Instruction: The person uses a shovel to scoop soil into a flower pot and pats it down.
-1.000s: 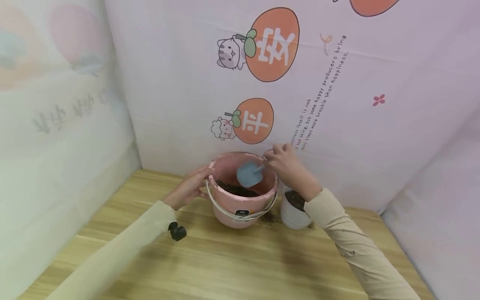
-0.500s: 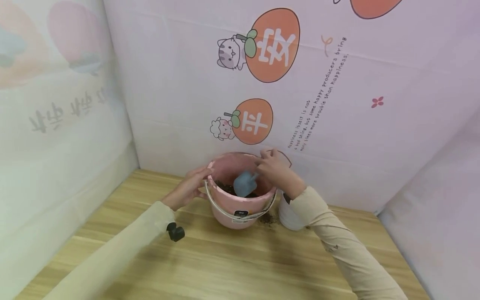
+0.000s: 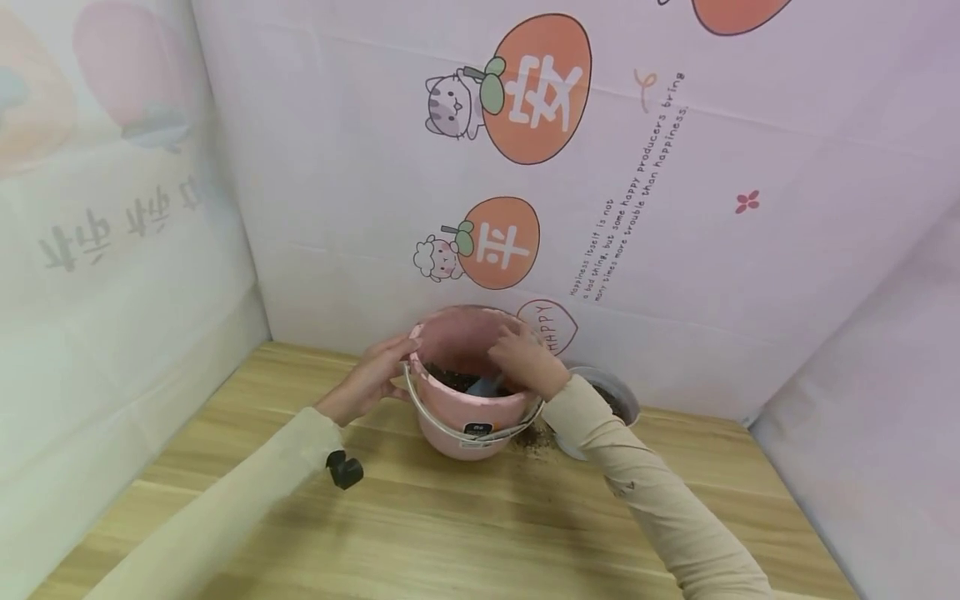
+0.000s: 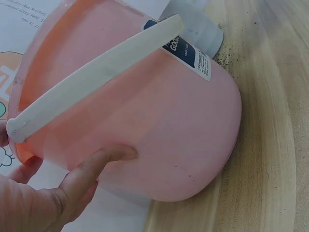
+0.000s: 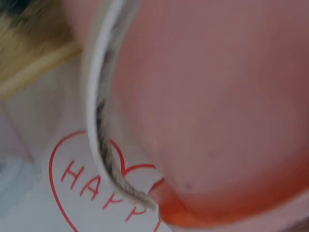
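A pink bucket (image 3: 457, 410) with dark soil (image 3: 452, 379) inside stands on the wooden table near the back wall. At its left rim my left hand (image 3: 366, 379) grips it; in the left wrist view the thumb of that hand (image 4: 63, 193) lies against the bucket's outer wall (image 4: 183, 130). My right hand (image 3: 528, 360) reaches over the right rim and holds a small blue shovel (image 3: 483, 387), its blade low at the soil and partly hidden by the front rim. Neither hand nor shovel shows in the right wrist view, only the bucket (image 5: 207, 96) and its handle (image 5: 94, 106).
The white bucket handle (image 4: 96, 72) hangs down across the front. Right of the bucket, partly behind my right sleeve (image 3: 592, 417), is a white pot (image 3: 628, 392) with soil. Loose soil (image 3: 534, 437) lies between them. Printed cloth walls (image 3: 360, 167) enclose the table.
My right hand has come down and left into the bucket, lowering the shovel from above the soil to the soil. The left hand keeps its grip at the rim.
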### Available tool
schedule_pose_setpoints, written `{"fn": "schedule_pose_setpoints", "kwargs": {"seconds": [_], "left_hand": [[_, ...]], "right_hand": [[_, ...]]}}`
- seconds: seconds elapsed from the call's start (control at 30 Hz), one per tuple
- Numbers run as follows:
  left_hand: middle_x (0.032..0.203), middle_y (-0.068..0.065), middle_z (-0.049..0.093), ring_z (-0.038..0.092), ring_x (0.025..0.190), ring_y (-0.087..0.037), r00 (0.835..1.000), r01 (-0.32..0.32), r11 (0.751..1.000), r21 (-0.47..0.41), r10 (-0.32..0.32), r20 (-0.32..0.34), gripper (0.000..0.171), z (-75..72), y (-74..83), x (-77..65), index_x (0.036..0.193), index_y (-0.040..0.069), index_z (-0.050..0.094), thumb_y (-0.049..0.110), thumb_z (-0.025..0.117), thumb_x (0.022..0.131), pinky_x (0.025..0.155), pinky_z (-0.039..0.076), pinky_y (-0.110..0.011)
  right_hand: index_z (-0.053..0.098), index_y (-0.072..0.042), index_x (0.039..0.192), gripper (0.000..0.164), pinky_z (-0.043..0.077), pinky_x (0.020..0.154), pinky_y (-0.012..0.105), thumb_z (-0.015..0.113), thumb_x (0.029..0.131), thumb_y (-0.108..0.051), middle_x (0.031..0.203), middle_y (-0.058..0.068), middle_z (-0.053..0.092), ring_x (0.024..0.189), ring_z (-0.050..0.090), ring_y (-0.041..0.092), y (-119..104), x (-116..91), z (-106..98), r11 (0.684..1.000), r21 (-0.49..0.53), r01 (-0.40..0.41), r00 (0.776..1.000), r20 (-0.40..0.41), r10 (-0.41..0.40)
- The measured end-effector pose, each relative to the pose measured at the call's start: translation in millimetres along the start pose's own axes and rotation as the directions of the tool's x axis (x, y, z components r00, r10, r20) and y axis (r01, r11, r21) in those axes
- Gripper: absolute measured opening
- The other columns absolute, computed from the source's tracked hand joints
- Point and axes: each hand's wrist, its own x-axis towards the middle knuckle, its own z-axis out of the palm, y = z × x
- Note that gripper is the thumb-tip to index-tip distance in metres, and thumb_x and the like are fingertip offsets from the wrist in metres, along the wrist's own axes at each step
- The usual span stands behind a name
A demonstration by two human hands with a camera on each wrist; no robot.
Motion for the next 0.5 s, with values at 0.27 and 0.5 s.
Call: {"fn": "schedule_pose_setpoints", "kwargs": {"seconds": [0.27,0.5], "left_hand": [[0.146,-0.022,0.049,0.053,0.133,-0.040,1.000,0.008,1.000,0.009,-0.008,0.020,0.064,-2.1,1.0,0.1,0.165,0.008,0.029,0.033,0.051,0.110,0.085,0.065,-0.045],[0.165,-0.023,0.032,0.036,0.150,-0.046,0.998,0.034,0.999,0.007,-0.034,0.054,0.062,-7.7,1.3,0.1,0.165,0.007,0.029,0.031,0.048,0.111,0.087,0.064,-0.049]], "right_hand": [[0.074,-0.011,0.086,0.011,0.052,0.098,0.056,0.080,0.080,-0.003,0.089,0.003,0.074,0.096,0.069,0.025,-0.3,3.5,6.6,0.991,0.132,-0.009,1.000,-0.008,0.010],[0.075,-0.007,0.094,0.010,0.054,0.100,0.043,0.075,0.086,-0.001,0.098,0.006,0.075,0.102,0.065,0.024,5.9,4.6,7.7,0.936,0.351,-0.023,1.000,0.010,0.020]]}}
